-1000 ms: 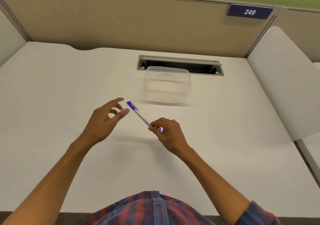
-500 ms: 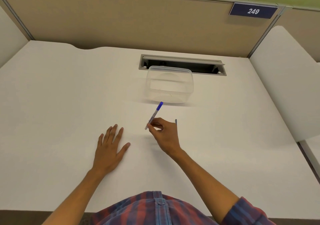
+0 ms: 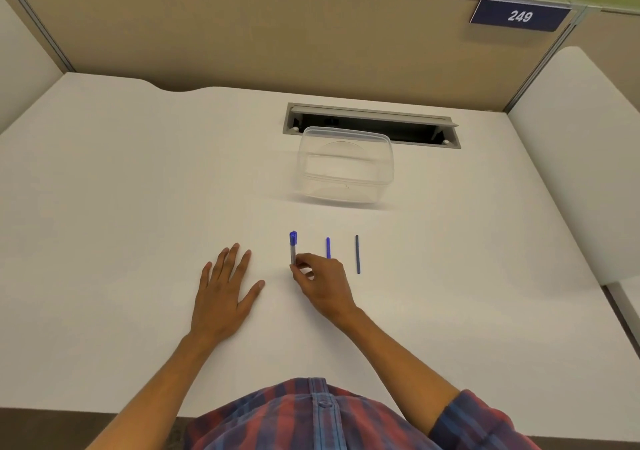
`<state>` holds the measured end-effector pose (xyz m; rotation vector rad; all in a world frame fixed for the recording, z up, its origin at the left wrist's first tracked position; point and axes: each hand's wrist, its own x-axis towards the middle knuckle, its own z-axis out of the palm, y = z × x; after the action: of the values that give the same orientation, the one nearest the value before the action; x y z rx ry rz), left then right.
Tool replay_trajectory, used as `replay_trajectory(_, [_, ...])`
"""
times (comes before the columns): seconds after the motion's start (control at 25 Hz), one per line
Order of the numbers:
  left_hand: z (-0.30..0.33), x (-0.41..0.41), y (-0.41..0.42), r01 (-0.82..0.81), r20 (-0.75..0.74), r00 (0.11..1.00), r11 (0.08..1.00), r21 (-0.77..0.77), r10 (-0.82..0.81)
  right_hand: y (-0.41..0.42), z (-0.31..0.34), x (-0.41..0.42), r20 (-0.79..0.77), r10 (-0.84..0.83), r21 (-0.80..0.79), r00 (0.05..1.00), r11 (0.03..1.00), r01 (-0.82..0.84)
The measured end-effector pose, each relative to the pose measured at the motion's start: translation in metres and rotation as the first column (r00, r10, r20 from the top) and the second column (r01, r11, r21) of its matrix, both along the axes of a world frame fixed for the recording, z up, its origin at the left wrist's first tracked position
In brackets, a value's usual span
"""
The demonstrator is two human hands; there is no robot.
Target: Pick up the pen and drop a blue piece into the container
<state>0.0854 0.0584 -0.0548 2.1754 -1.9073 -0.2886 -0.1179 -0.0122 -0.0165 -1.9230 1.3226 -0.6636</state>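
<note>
A white desk (image 3: pixel 104 207) fills the view, walled by tan partitions, with a cable slot (image 3: pixel 372 125) cut into its far edge so wires can drop through. Just in front of that slot stands a clear plastic container (image 3: pixel 346 169), open side up and within easy reach of both arms. The left hand (image 3: pixel 225 293) lies flat on the desk, fingers straight and spread, holding nothing, likely as a brace. The right hand (image 3: pixel 320 283) pinches the lower end of a blue-capped pen (image 3: pixel 293 247) between thumb and fingertips, cap pointing away, the pen low at the desk surface. Beside it lie a thin blue stick (image 3: pixel 328 248) and a darker stick (image 3: pixel 357 253), all three parallel and evenly spaced, as if laid out in a row.
</note>
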Motion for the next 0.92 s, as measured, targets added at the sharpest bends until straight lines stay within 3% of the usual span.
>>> replay_trajectory(0.2, [0.000, 0.000, 0.000, 0.005, 0.002, 1.000, 1.000, -0.013, -0.005, -0.002, 0.005, 0.000, 0.033, -0.024, -0.050, 0.999, 0.998, 0.025])
replay_trajectory(0.32, [-0.001, -0.001, -0.001, 0.001, 0.003, 1.000, 1.000, -0.014, -0.001, -0.001, 0.010, 0.003, 0.067, -0.081, -0.197, 0.994, 0.976, 0.093])
replay_trajectory(0.4, [-0.002, -0.001, -0.001, 0.001, 0.007, 1.000, 1.000, -0.018, -0.001, 0.003, 0.011, 0.003, 0.008, -0.109, -0.276, 0.994, 0.955, 0.107])
replay_trajectory(0.6, [-0.004, 0.000, -0.001, 0.001, 0.005, 1.000, 1.000, -0.026, -0.001, 0.007, 0.004, 0.000, -0.141, -0.035, -0.112, 0.989, 0.994, 0.019])
replay_trajectory(0.76, [-0.004, 0.000, -0.001, 0.004, 0.005, 1.000, 0.999, -0.034, -0.004, 0.006, 0.007, -0.001, -0.129, -0.039, -0.147, 0.991, 0.989, 0.020])
replay_trajectory(0.92, [-0.005, 0.000, -0.001, -0.001, 0.006, 1.000, 0.999, -0.035, 0.001, 0.004, 0.015, 0.004, -0.006, -0.120, -0.304, 0.993, 0.946, 0.113])
